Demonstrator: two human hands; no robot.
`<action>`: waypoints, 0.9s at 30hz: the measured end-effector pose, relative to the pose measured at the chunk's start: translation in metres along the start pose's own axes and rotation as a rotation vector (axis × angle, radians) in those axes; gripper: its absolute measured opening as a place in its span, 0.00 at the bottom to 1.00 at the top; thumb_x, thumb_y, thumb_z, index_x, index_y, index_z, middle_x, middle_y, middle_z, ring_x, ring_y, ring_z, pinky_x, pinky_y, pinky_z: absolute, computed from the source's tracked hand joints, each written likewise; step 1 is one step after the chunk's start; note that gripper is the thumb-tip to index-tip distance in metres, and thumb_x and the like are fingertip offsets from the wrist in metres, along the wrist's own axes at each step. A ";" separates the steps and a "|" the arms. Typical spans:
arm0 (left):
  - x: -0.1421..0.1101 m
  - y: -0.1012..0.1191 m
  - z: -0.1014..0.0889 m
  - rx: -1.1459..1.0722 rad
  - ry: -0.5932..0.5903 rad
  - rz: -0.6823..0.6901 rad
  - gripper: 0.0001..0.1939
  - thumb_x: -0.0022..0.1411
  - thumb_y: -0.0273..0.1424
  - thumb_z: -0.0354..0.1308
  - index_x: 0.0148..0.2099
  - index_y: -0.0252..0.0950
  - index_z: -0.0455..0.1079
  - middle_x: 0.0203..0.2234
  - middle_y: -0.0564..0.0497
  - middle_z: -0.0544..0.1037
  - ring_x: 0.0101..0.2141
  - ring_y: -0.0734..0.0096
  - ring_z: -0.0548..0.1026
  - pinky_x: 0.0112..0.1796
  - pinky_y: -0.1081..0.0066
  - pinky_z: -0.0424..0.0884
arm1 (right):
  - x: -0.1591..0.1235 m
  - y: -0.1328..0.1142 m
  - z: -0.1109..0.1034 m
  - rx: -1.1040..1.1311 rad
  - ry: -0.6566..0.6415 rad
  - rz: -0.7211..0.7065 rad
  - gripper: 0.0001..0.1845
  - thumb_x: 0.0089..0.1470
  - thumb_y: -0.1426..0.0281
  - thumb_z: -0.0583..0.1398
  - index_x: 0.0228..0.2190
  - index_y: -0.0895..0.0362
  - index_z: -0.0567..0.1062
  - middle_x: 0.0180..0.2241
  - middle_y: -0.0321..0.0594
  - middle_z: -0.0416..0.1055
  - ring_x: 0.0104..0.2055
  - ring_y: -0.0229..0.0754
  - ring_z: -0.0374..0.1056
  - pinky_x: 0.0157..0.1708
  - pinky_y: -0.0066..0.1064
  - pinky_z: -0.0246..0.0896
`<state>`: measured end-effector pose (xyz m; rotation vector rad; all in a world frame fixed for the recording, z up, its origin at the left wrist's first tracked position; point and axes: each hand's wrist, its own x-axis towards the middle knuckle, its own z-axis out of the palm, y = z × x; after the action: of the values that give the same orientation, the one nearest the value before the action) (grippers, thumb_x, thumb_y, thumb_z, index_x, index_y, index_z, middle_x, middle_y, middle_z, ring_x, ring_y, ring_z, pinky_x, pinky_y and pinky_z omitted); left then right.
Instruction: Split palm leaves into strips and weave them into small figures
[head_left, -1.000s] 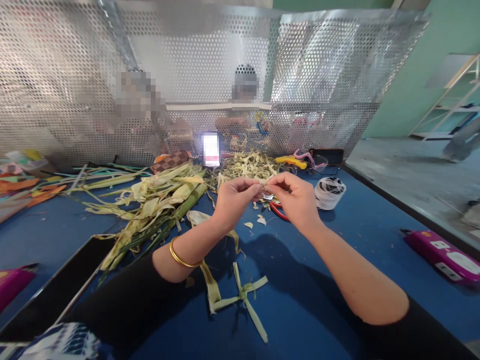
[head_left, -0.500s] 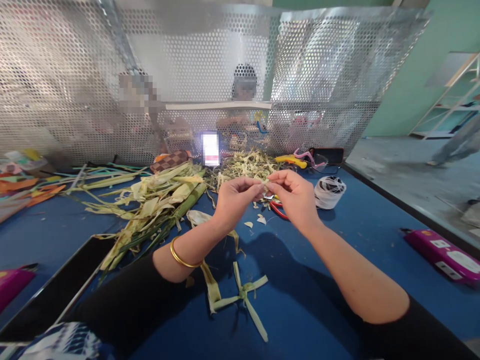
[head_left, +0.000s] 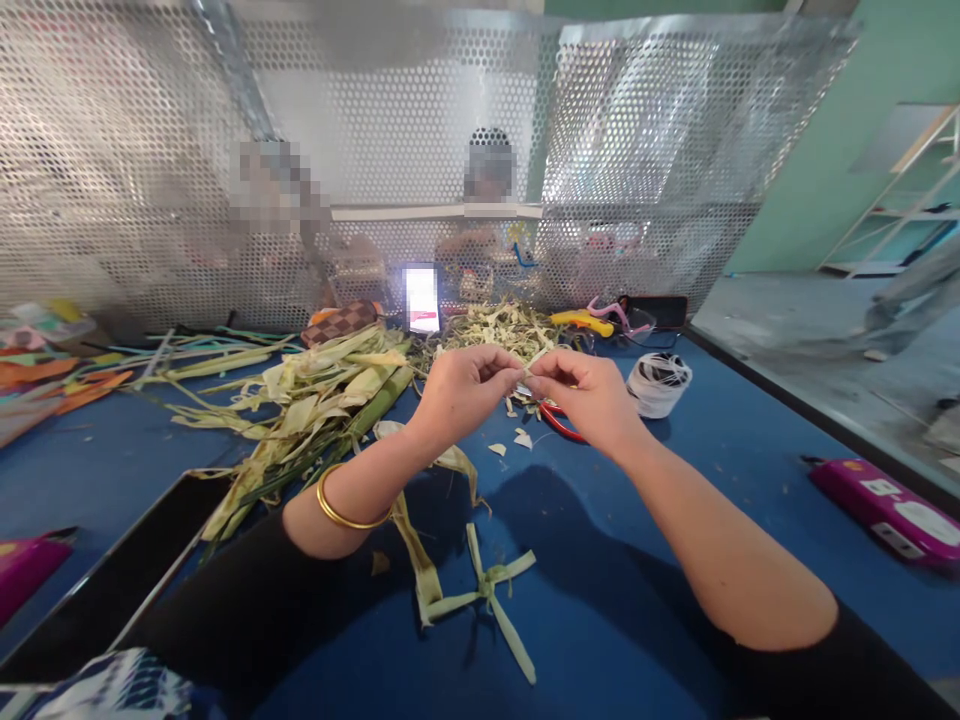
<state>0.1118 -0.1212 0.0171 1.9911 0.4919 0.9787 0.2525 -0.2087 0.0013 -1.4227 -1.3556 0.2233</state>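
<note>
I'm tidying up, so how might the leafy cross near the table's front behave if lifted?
The leafy cross should be light, being just narrow strips. Its thin arms may bend, joined only at a small central knot. It could drag the folded husk strip that meets one arm.

Craft workshop, prob.: blue worktable (head_left: pixel 750 450) w/ plant strips (head_left: pixel 319 395), 1 white roll (head_left: pixel 654 392), perf. metal screen (head_left: pixel 405 120).

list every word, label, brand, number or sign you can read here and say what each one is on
No text reads with certainty.
Glossy magenta item on the right: white markings, the largest perhaps "B" or "8"; the rest is too small and blurred.
Lit phone: screen pixelated and glaring, unreadable.
Magenta item at the left edge: no legible lettering.
</note>
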 end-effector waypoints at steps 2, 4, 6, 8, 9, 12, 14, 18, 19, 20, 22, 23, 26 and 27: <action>-0.001 -0.001 0.003 -0.131 0.007 -0.053 0.08 0.51 0.35 0.61 0.27 0.36 0.74 0.19 0.53 0.74 0.22 0.76 0.67 0.26 0.75 0.63 | -0.001 0.001 0.003 0.053 0.036 0.029 0.08 0.47 0.65 0.62 0.23 0.57 0.73 0.20 0.33 0.69 0.23 0.35 0.61 0.24 0.28 0.55; -0.002 -0.003 0.010 -0.307 0.022 -0.142 0.10 0.50 0.37 0.62 0.27 0.35 0.74 0.20 0.52 0.74 0.23 0.76 0.68 0.27 0.74 0.66 | -0.001 0.001 0.006 0.131 0.092 0.069 0.08 0.46 0.65 0.63 0.23 0.57 0.73 0.20 0.34 0.70 0.23 0.36 0.63 0.25 0.29 0.57; -0.005 -0.006 0.017 -0.445 0.041 -0.240 0.11 0.47 0.38 0.65 0.28 0.34 0.74 0.21 0.52 0.75 0.24 0.77 0.69 0.29 0.74 0.67 | -0.002 0.001 0.010 0.194 0.139 0.099 0.07 0.45 0.65 0.63 0.23 0.57 0.74 0.20 0.34 0.70 0.24 0.37 0.64 0.26 0.29 0.58; -0.007 -0.009 0.022 -0.523 0.085 -0.308 0.12 0.43 0.37 0.67 0.29 0.34 0.75 0.22 0.52 0.76 0.24 0.77 0.70 0.30 0.73 0.67 | -0.003 0.001 0.013 0.212 0.161 0.112 0.07 0.43 0.66 0.63 0.22 0.57 0.74 0.20 0.34 0.70 0.24 0.37 0.65 0.26 0.30 0.59; -0.008 -0.010 0.024 -0.545 0.111 -0.330 0.12 0.42 0.36 0.68 0.29 0.34 0.75 0.22 0.52 0.76 0.25 0.77 0.70 0.30 0.73 0.67 | -0.003 0.001 0.014 0.208 0.165 0.115 0.07 0.43 0.66 0.64 0.22 0.57 0.75 0.20 0.34 0.71 0.24 0.37 0.65 0.26 0.30 0.59; -0.010 -0.011 0.026 -0.586 0.172 -0.367 0.12 0.41 0.36 0.69 0.28 0.33 0.76 0.22 0.51 0.76 0.25 0.76 0.71 0.30 0.73 0.67 | -0.004 0.000 0.017 0.182 0.165 0.116 0.07 0.44 0.66 0.63 0.22 0.57 0.75 0.21 0.34 0.71 0.24 0.37 0.65 0.26 0.30 0.59; -0.010 -0.009 0.027 -0.620 0.191 -0.396 0.13 0.40 0.37 0.70 0.27 0.33 0.75 0.22 0.51 0.76 0.26 0.75 0.71 0.31 0.73 0.67 | -0.005 0.000 0.019 0.192 0.177 0.124 0.07 0.44 0.66 0.63 0.23 0.57 0.75 0.21 0.35 0.72 0.24 0.37 0.65 0.26 0.30 0.59; -0.012 -0.008 0.029 -0.679 0.220 -0.464 0.15 0.37 0.37 0.71 0.25 0.33 0.74 0.21 0.52 0.75 0.25 0.76 0.71 0.32 0.73 0.67 | -0.006 0.001 0.023 0.232 0.234 0.170 0.08 0.42 0.65 0.65 0.21 0.57 0.73 0.19 0.34 0.70 0.21 0.35 0.62 0.22 0.28 0.57; -0.013 -0.008 0.030 -0.688 0.223 -0.474 0.15 0.36 0.37 0.71 0.25 0.33 0.74 0.21 0.52 0.75 0.25 0.77 0.70 0.32 0.73 0.67 | -0.007 0.001 0.024 0.230 0.247 0.176 0.09 0.42 0.65 0.65 0.21 0.57 0.73 0.18 0.33 0.70 0.20 0.35 0.62 0.21 0.28 0.57; -0.013 -0.008 0.030 -0.694 0.227 -0.483 0.14 0.36 0.36 0.71 0.24 0.33 0.73 0.21 0.53 0.74 0.25 0.77 0.70 0.32 0.73 0.67 | -0.008 0.001 0.026 0.223 0.257 0.176 0.09 0.42 0.66 0.65 0.20 0.57 0.72 0.17 0.33 0.69 0.19 0.34 0.61 0.20 0.27 0.56; -0.014 -0.008 0.031 -0.700 0.230 -0.503 0.14 0.37 0.36 0.71 0.24 0.33 0.73 0.20 0.53 0.73 0.25 0.77 0.70 0.31 0.74 0.67 | -0.010 0.002 0.028 0.205 0.270 0.172 0.09 0.43 0.66 0.64 0.20 0.57 0.72 0.16 0.32 0.68 0.19 0.34 0.61 0.20 0.27 0.57; -0.014 -0.009 0.031 -0.699 0.226 -0.512 0.14 0.37 0.35 0.70 0.24 0.32 0.73 0.20 0.53 0.73 0.25 0.77 0.70 0.31 0.74 0.67 | -0.010 0.002 0.029 0.197 0.274 0.171 0.09 0.43 0.65 0.64 0.20 0.57 0.72 0.16 0.32 0.68 0.19 0.34 0.61 0.21 0.27 0.57; -0.013 -0.012 0.030 -0.695 0.212 -0.515 0.14 0.37 0.36 0.70 0.24 0.32 0.73 0.19 0.52 0.73 0.25 0.76 0.70 0.31 0.74 0.67 | -0.008 0.004 0.028 0.213 0.224 0.170 0.09 0.43 0.65 0.64 0.20 0.58 0.72 0.18 0.33 0.70 0.21 0.35 0.64 0.24 0.28 0.60; -0.012 -0.013 0.030 -0.698 0.207 -0.514 0.14 0.37 0.36 0.70 0.24 0.32 0.73 0.18 0.53 0.72 0.24 0.76 0.70 0.30 0.74 0.67 | -0.006 0.005 0.025 0.229 0.175 0.163 0.09 0.44 0.65 0.63 0.21 0.58 0.73 0.19 0.34 0.71 0.23 0.36 0.66 0.25 0.29 0.62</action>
<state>0.1282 -0.1364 -0.0091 1.0745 0.6283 0.8682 0.2351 -0.1986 -0.0154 -1.3266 -1.0378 0.3416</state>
